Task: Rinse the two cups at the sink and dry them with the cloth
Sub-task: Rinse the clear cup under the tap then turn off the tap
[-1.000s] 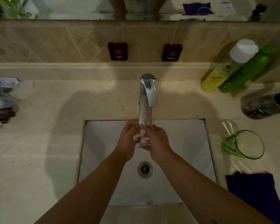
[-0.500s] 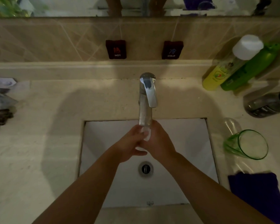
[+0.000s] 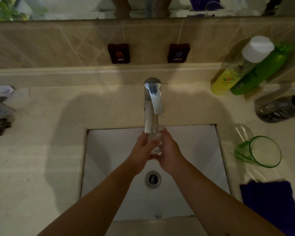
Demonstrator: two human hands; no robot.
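From the head camera we look down on a white sink (image 3: 109, 167) sunk into a pale stone counter (image 3: 32, 150). Over the basin, just under the spout of the chrome tap (image 3: 152, 103), we see both hands wrapped round a clear cup (image 3: 155, 143). The left hand (image 3: 141, 150) curls its fingers against the cup's left side and the right hand (image 3: 169, 150) curls round its right side, so the cup is gripped between the two palms, above the drain (image 3: 153, 179) and toward the back edge of the sink. The glass is largely hidden by the fingers, and we cannot tell whether water is running over it.

On the counter along the sink's right edge we find the green cup (image 3: 259, 151), lying tilted with its open mouth turned toward us, well apart from the hands. Just in front of it, at the counter's near right corner, lies the dark purple cloth (image 3: 271, 205), flat and untouched.

Toward the counter's far right corner stand a yellow bottle (image 3: 232, 75) with a white cap and a green bottle (image 3: 260, 72), touching one another, with a dark bottle (image 3: 278, 109) lying near them. On the tiled wall behind the tap we read two small dark tags, HOT (image 3: 119, 53) and COLD (image 3: 178, 53). At the counter's left edge sit some blurred small items we cannot make out.
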